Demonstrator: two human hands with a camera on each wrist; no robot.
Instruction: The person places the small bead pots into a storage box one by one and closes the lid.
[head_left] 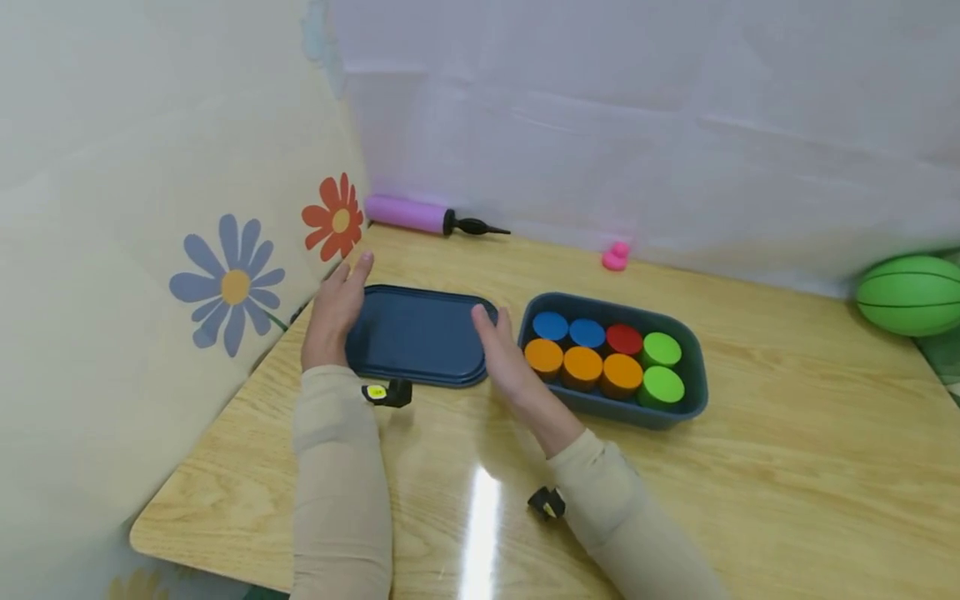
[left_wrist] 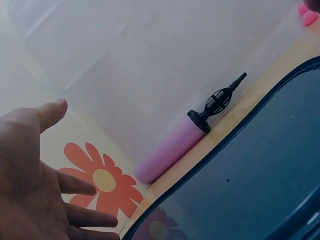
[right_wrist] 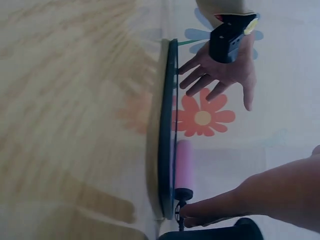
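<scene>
A dark blue lid [head_left: 420, 333] lies flat on the wooden table. My left hand [head_left: 333, 312] is at its left end, and my right hand [head_left: 504, 354] is at its right end. Both hands have their fingers extended and grip nothing; the left wrist view shows the left hand's [left_wrist: 35, 185] fingers spread beside the lid [left_wrist: 240, 165]. Just right of my right hand stands a dark blue box [head_left: 693, 367], uncovered. Inside it are several round pieces with blue, red, green and orange tops, such as an orange one [head_left: 582, 364]. Whether either hand touches the lid, I cannot tell.
A purple hand pump [head_left: 408, 214] with a black nozzle lies at the table's back left, by the wall. Farther right along the back are a small pink object [head_left: 616, 257] and a green ball [head_left: 911, 294]. A flower-printed sheet [head_left: 150, 208] borders the left side.
</scene>
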